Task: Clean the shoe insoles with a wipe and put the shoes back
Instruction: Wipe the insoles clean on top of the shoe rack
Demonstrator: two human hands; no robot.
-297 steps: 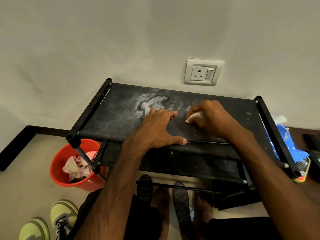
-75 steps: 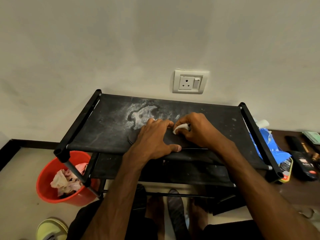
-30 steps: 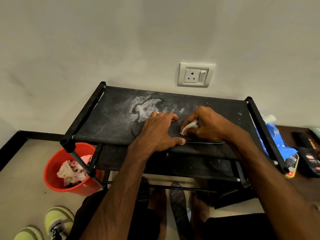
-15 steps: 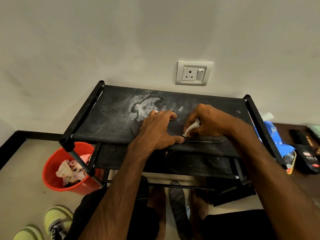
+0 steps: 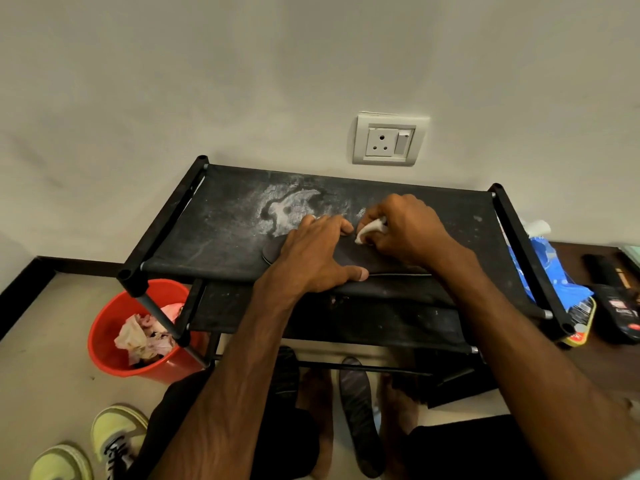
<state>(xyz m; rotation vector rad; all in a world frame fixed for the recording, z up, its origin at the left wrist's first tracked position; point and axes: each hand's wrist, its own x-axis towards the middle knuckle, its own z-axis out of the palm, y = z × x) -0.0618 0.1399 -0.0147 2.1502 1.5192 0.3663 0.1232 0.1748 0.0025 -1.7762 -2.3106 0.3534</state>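
White wipe (image 5: 370,232) nearer L hand (image 5: 311,258) than 0.5 s back, pinched in R hand (image 5: 405,230); L fingers flat together, thumb out, pressing black flat insole (image 5: 346,252) on dusty black fabric shelf (image 5: 221,230). I note red bucket (image 5: 100,341) on floor (image 5: 45,341).

Off-white wall (image 5: 173,81) behind a black shoe rack (image 5: 214,233), evenly and softly lit.
The wall fills the upper half of the frame, with a white socket plate (image 5: 389,140) right of centre. The rack's fabric top carries pale dusty marks. At lower left are a beige floor (image 5: 45,358), a black skirting (image 5: 20,292) and a red bucket (image 5: 166,370); a dark wooden surface (image 5: 616,368) lies at the right edge.
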